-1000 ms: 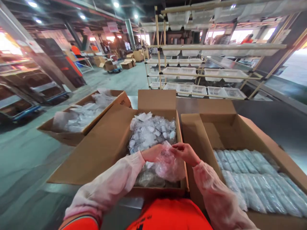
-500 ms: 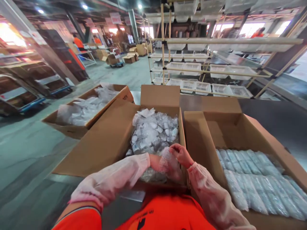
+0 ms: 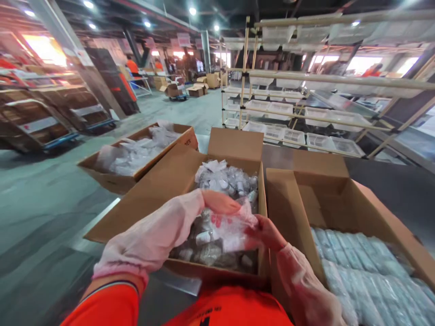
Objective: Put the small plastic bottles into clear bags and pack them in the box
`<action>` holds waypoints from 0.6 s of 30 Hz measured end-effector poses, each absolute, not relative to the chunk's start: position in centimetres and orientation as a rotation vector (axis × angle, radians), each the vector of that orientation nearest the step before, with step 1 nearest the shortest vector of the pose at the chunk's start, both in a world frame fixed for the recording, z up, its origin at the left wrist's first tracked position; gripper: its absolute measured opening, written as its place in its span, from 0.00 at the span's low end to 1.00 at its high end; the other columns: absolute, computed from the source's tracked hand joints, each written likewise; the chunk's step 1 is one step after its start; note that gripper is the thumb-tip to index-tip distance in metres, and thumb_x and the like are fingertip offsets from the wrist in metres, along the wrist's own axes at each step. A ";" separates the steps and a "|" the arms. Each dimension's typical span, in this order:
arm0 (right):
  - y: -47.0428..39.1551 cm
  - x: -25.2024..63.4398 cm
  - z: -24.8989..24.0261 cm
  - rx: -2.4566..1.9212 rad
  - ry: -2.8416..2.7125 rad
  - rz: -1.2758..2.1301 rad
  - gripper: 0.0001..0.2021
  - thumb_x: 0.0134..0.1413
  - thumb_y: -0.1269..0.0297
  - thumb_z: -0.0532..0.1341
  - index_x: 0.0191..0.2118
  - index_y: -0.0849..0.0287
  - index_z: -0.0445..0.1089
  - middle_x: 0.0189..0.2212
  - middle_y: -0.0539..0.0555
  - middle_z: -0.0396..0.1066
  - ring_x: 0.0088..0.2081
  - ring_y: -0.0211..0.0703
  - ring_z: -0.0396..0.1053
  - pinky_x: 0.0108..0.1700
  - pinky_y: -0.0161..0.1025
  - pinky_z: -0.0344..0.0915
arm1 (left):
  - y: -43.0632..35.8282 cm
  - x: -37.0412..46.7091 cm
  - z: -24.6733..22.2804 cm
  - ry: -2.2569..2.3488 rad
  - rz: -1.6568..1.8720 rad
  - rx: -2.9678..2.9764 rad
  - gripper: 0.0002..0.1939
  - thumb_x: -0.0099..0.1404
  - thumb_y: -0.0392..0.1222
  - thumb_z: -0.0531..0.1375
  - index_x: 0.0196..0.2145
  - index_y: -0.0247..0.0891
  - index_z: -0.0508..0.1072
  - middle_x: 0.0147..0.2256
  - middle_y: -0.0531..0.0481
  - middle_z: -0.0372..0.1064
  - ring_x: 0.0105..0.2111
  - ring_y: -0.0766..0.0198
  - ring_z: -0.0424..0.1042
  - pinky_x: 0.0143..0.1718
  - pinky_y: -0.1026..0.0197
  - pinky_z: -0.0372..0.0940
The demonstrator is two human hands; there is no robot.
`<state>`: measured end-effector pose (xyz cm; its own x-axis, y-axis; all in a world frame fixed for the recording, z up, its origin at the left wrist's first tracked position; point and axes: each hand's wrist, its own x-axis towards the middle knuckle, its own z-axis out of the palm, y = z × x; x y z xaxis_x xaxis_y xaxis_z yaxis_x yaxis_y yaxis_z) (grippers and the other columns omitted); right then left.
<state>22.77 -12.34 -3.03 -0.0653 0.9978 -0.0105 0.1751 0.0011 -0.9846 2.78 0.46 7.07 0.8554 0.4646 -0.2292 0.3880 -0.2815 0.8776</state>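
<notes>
Above the middle cardboard box (image 3: 234, 136), my left hand (image 3: 220, 203) is closed on a piece of clear bubble wrap (image 3: 234, 228), its fingers showing through the plastic. My right hand (image 3: 270, 231) pinches the right end of the same wrap near the box's right wall. Whether anything lies inside the wrap is unclear. Below and behind the hands, the box holds many small white-capped bottles in clear wrap (image 3: 224, 179). The right-hand box (image 3: 319, 192) holds rows of wrapped pale items (image 3: 360, 253) lying side by side.
A third box (image 3: 112, 181) at the left holds loose clear wrap. A rack (image 3: 246, 68) with white bins stands behind the boxes. Carts (image 3: 61, 140) with cartons are at the far left. People in orange work in the background.
The view has shifted slightly left and up. My left hand has risen out of the box's contents with the wrap, which is now stretched between both hands.
</notes>
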 end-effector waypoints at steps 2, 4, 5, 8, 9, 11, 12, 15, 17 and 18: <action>-12.8 23.7 -2.2 -1.321 -1.338 1.134 0.18 0.39 0.52 0.68 0.31 0.63 0.70 0.23 0.50 0.70 0.23 0.36 0.64 0.26 0.33 0.62 | 1.0 0.4 8.6 0.686 0.184 1.805 0.33 0.56 0.56 0.63 0.56 0.40 0.66 0.38 0.46 0.75 0.26 0.62 0.73 0.30 0.60 0.68; -13.4 24.5 -1.1 -1.308 -1.292 1.077 0.19 0.39 0.51 0.68 0.31 0.63 0.71 0.25 0.52 0.72 0.26 0.39 0.67 0.29 0.35 0.65 | 0.6 -0.9 8.3 0.703 0.549 1.666 0.39 0.55 0.60 0.63 0.59 0.40 0.61 0.44 0.42 0.73 0.32 0.61 0.75 0.36 0.59 0.68; -13.6 24.8 -0.6 -1.297 -1.266 1.043 0.20 0.39 0.50 0.68 0.32 0.63 0.71 0.26 0.53 0.73 0.27 0.41 0.68 0.31 0.36 0.66 | 0.1 -1.0 7.5 0.650 0.725 1.608 0.42 0.51 0.60 0.66 0.59 0.39 0.62 0.46 0.41 0.72 0.37 0.59 0.74 0.41 0.58 0.67; -13.8 25.1 0.7 -1.253 -1.220 0.969 0.21 0.40 0.49 0.67 0.33 0.62 0.72 0.29 0.54 0.75 0.31 0.44 0.70 0.35 0.39 0.68 | -3.1 1.0 3.3 0.381 0.627 1.536 0.42 0.37 0.57 0.72 0.49 0.35 0.72 0.44 0.41 0.74 0.45 0.51 0.71 0.49 0.53 0.64; -13.7 25.0 1.0 -1.238 -1.216 0.954 0.20 0.41 0.48 0.67 0.33 0.62 0.72 0.29 0.54 0.75 0.31 0.44 0.71 0.35 0.39 0.69 | -4.2 2.1 1.8 0.366 0.586 1.517 0.38 0.38 0.54 0.73 0.46 0.34 0.74 0.43 0.42 0.75 0.46 0.51 0.71 0.50 0.53 0.63; -13.8 24.7 1.7 -1.207 -1.218 0.941 0.22 0.40 0.49 0.68 0.35 0.63 0.72 0.31 0.55 0.75 0.32 0.45 0.71 0.36 0.40 0.69 | -6.1 3.9 -0.5 0.445 0.689 1.426 0.31 0.43 0.51 0.71 0.43 0.33 0.76 0.41 0.43 0.76 0.45 0.51 0.72 0.51 0.52 0.63; -14.0 24.6 2.0 -1.195 -1.235 0.959 0.23 0.38 0.50 0.70 0.37 0.63 0.72 0.32 0.55 0.75 0.33 0.46 0.72 0.37 0.41 0.70 | -6.7 4.6 -1.1 0.481 0.758 1.377 0.29 0.44 0.50 0.71 0.43 0.33 0.76 0.41 0.43 0.76 0.44 0.52 0.72 0.51 0.51 0.63; -14.8 24.3 2.5 -1.188 -1.342 1.046 0.24 0.32 0.57 0.73 0.38 0.62 0.73 0.32 0.53 0.75 0.33 0.46 0.72 0.36 0.41 0.71 | -6.9 5.0 -1.2 0.538 0.854 1.317 0.26 0.44 0.50 0.71 0.39 0.33 0.78 0.40 0.43 0.77 0.42 0.53 0.73 0.50 0.52 0.64; -15.2 24.1 2.4 -1.211 -1.363 0.982 0.17 0.33 0.59 0.73 0.31 0.62 0.73 0.27 0.51 0.74 0.30 0.44 0.71 0.33 0.38 0.70 | -6.4 4.4 -0.4 0.534 0.796 1.383 0.23 0.44 0.52 0.71 0.35 0.33 0.79 0.37 0.43 0.78 0.39 0.53 0.74 0.46 0.52 0.67; -15.3 24.1 2.3 -1.225 -1.337 0.917 0.15 0.34 0.58 0.72 0.28 0.62 0.72 0.25 0.50 0.73 0.28 0.42 0.70 0.31 0.37 0.69 | -6.1 4.0 0.0 0.501 0.773 1.443 0.23 0.43 0.53 0.71 0.34 0.34 0.80 0.37 0.43 0.77 0.39 0.52 0.74 0.45 0.52 0.67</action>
<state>24.06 -15.32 2.29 0.0797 0.9774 0.1957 0.1693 0.1802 -0.9690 4.02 -6.13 -0.03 0.6695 0.7287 0.1442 -0.1656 -0.0428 0.9853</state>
